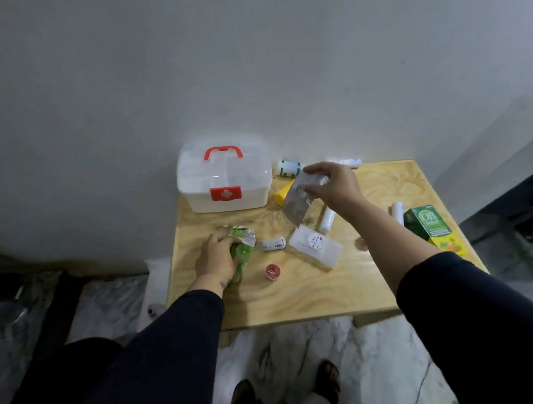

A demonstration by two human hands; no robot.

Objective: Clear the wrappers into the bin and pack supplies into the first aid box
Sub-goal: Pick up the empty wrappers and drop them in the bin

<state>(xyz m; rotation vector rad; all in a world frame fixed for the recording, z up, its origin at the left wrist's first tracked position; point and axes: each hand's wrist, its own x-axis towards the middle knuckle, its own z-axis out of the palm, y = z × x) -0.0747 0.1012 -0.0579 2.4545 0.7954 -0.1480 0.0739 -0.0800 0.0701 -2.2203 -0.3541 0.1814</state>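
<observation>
A white first aid box [225,180] with a red handle and red cross latch stands shut at the back left of the wooden table [307,291]. My left hand [216,259] grips a crumpled green wrapper [242,249] lying on the table's left side. My right hand [334,187] holds a clear plastic wrapper [297,205] by its top, lifted above the table right of the box. On the table lie a white packet with a red dot [315,248], a small labelled roll [272,244], a red tape roll [272,271] and white bandage rolls [327,220].
A green and yellow carton [432,232] lies at the table's right edge, with another white roll [397,211] beside it. A green-banded roll [289,167] and a yellow item [282,194] sit behind my right hand. The wall runs behind the table. My sandalled feet stand on marble floor.
</observation>
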